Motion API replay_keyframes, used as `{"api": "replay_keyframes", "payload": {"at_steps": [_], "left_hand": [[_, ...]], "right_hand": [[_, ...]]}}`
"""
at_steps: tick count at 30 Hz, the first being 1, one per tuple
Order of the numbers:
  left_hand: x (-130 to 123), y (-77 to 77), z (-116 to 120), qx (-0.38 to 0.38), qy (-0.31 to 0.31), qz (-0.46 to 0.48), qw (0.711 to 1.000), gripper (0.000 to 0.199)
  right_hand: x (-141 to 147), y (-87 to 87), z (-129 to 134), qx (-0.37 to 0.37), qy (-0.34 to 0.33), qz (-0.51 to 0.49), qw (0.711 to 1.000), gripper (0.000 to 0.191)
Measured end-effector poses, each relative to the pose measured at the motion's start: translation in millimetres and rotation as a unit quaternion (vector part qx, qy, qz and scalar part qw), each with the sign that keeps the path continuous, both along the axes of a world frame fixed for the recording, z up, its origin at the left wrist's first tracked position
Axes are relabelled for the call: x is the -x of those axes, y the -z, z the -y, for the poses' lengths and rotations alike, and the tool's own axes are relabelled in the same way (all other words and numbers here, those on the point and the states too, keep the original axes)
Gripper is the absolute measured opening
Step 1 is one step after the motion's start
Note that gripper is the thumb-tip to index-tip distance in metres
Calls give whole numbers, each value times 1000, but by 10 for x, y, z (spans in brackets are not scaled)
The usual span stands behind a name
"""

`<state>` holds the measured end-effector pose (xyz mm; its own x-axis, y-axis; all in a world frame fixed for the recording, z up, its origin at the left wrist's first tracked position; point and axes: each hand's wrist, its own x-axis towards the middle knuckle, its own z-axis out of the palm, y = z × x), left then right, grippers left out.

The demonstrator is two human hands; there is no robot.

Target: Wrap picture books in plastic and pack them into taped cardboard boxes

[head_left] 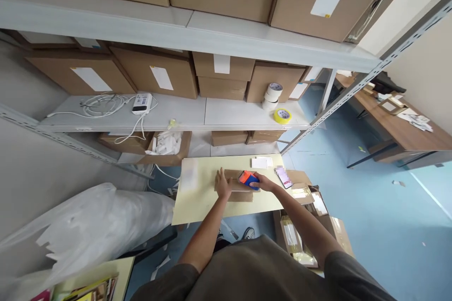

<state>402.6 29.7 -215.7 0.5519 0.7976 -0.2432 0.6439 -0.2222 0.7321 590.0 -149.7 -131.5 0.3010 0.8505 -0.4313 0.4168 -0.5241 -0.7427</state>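
Note:
A small cardboard box with a flap towards me lies on the pale yellow table. My left hand rests on the box's left end, its fingers stretched out and apart. In my right hand is an orange and blue tape dispenser, held over the right part of the box. Whether the dispenser touches the cardboard I cannot tell. White paper labels and a phone lie on the table beyond and to the right of my right hand.
Metal shelving with cardboard boxes rises behind the table. White tape rolls, a yellow tape roll and a power strip sit on it. A plastic bag bulges at left; packed boxes stand at right.

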Motion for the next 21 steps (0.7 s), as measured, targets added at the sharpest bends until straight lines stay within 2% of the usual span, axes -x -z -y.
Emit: {"api": "replay_keyframes", "payload": {"at_steps": [5,8,11,13,15,18,21], "left_hand": [[171,-303,65,-25,174,144,974,68],[206,-400,50,-31,191,160,968,49],[191,-459,12,-19,173,178,968,30],[171,-476,-21,-4,133,194,972,33],[158,-467,-63,8,56,193,980,39],[173,-399,-155,22,-40,150,988,42],[219,-281,-268,51,-64,97,992,38]], "right_hand": [[101,-27,4,0,23,18,1000,54],[140,-10,1,18,33,23,999,55],[155,-22,-27,16,31,16,999,53],[145,-56,-62,10,22,18,1000,51],[121,-105,-114,17,1,31,999,50],[76,-178,-242,42,-35,65,996,49],[58,-216,-433,74,-52,120,989,53]]}}
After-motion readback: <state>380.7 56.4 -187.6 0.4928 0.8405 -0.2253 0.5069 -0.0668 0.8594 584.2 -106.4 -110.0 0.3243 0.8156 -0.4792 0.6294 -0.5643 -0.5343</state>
